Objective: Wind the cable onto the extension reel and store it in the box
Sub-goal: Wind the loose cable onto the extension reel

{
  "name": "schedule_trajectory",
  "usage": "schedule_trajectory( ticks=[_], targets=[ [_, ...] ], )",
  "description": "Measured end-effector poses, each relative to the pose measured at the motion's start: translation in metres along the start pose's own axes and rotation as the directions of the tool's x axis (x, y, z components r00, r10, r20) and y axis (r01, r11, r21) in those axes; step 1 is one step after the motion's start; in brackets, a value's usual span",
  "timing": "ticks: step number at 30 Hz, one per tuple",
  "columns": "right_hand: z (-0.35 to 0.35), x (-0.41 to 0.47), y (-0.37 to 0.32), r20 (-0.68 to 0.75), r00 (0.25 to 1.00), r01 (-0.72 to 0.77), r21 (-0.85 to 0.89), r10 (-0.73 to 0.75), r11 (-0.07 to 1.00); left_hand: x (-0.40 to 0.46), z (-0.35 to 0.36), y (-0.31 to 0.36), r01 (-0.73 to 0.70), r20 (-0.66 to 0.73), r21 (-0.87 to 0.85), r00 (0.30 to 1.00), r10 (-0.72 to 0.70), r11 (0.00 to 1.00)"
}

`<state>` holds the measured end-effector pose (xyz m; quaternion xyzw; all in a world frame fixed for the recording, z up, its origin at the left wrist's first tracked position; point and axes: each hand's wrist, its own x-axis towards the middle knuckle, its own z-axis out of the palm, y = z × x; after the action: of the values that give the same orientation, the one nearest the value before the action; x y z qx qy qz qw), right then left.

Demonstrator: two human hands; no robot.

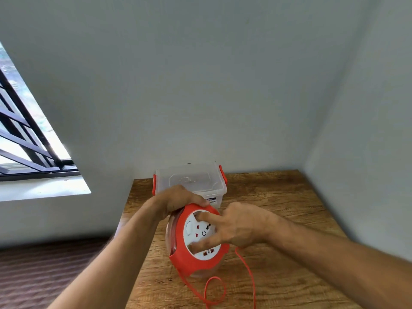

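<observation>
A red extension reel (196, 258) with a white socket face stands on edge on the wooden table (278, 219). My left hand (178, 200) grips its top rim from behind. My right hand (231, 227) lies on the white face, with its fingers hooked into the openings in that disc. Loose red cable (246, 267) trails from the reel and loops on the table toward the near edge. Behind the reel sits a clear plastic box (214, 181) with red side latches and its lid on.
The table stands in a corner, with grey walls behind it and to its right. A barred window (26, 134) is at the left. Dark floor (44, 270) lies left of the table.
</observation>
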<state>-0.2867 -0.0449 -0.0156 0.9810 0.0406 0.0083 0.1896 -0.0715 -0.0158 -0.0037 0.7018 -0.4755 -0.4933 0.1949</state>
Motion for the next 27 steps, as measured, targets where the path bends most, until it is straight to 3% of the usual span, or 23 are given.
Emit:
schedule_trajectory(
  ticks=[2, 4, 7, 9, 11, 12, 14, 16, 17, 18, 19, 20, 22, 23, 24, 25, 26, 27],
  targets=[
    [-0.004, 0.008, -0.005, 0.048, 0.999, 0.011, -0.027, -0.010, 1.000, 0.001, 0.004, 0.003, 0.009, -0.021, 0.075, 1.000, -0.007, 0.997],
    [-0.002, 0.011, -0.008, 0.084, 0.996, 0.026, -0.008, -0.026, 1.000, 0.001, 0.006, 0.000, 0.017, -0.039, 0.044, 0.999, -0.015, 0.999],
    [0.012, 0.008, -0.009, -0.010, 0.999, -0.050, -0.018, 0.050, 0.999, 0.000, 0.004, -0.005, -0.025, -0.075, -0.051, 0.997, 0.021, 0.998],
    [0.027, 0.009, -0.009, -0.100, 0.978, -0.185, -0.011, 0.183, 0.983, -0.001, 0.005, -0.006, -0.089, -0.186, -0.092, 0.980, 0.071, 0.992],
    [0.033, 0.014, -0.016, -0.138, 0.868, -0.454, 0.167, 0.477, 0.875, -0.003, 0.009, -0.006, -0.166, -0.322, -0.144, 0.940, 0.112, 0.976],
    [0.030, 0.019, -0.019, -0.097, 0.755, -0.599, 0.301, 0.648, 0.742, -0.004, 0.013, -0.006, -0.220, -0.387, -0.165, 0.911, 0.142, 0.961],
    [0.027, 0.030, -0.025, 0.066, 0.460, -0.730, 0.596, 0.885, 0.335, -0.006, 0.024, -0.007, -0.346, -0.533, -0.144, 0.817, 0.222, 0.927],
    [0.025, 0.044, -0.035, 0.321, 0.200, -0.548, 0.820, 0.926, -0.166, -0.008, 0.038, -0.010, -0.450, -0.655, -0.039, 0.686, 0.317, 0.892],
    [0.023, 0.050, -0.038, 0.470, 0.137, -0.354, 0.846, 0.872, -0.400, -0.009, 0.044, -0.013, -0.504, -0.684, 0.014, 0.625, 0.376, 0.863],
    [0.020, 0.053, -0.038, 0.598, 0.122, -0.162, 0.800, 0.792, -0.578, -0.010, 0.048, -0.015, -0.553, -0.695, 0.048, 0.580, 0.426, 0.832],
    [0.018, 0.053, -0.037, 0.688, 0.152, -0.028, 0.721, 0.710, -0.692, -0.011, 0.050, -0.016, -0.580, -0.697, 0.055, 0.560, 0.447, 0.813],
    [0.015, 0.050, -0.036, 0.723, 0.205, 0.012, 0.673, 0.660, -0.740, -0.011, 0.049, -0.017, -0.583, -0.702, 0.031, 0.565, 0.433, 0.812],
    [0.013, 0.039, -0.036, 0.676, 0.283, -0.106, 0.727, 0.680, -0.678, -0.013, 0.039, -0.017, -0.527, -0.697, -0.099, 0.642, 0.320, 0.844],
    [0.015, 0.032, -0.035, 0.596, 0.282, -0.239, 0.803, 0.752, -0.546, -0.013, 0.033, -0.017, -0.489, -0.675, -0.176, 0.692, 0.257, 0.854],
    [0.018, 0.024, -0.033, 0.448, 0.272, -0.430, 0.848, 0.852, -0.309, -0.013, 0.027, -0.018, -0.449, -0.640, -0.248, 0.741, 0.203, 0.859],
    [0.022, 0.015, -0.031, 0.218, 0.322, -0.618, 0.786, 0.921, 0.030, -0.013, 0.022, -0.018, -0.411, -0.598, -0.303, 0.784, 0.164, 0.860],
    [0.027, 0.005, -0.029, -0.007, 0.461, -0.689, 0.627, 0.887, 0.363, -0.015, 0.018, -0.018, -0.373, -0.551, -0.338, 0.822, 0.140, 0.864],
    [0.029, -0.004, -0.026, -0.149, 0.629, -0.637, 0.464, 0.763, 0.616, -0.015, 0.014, -0.018, -0.336, -0.502, -0.350, 0.856, 0.128, 0.874]
  ],
)
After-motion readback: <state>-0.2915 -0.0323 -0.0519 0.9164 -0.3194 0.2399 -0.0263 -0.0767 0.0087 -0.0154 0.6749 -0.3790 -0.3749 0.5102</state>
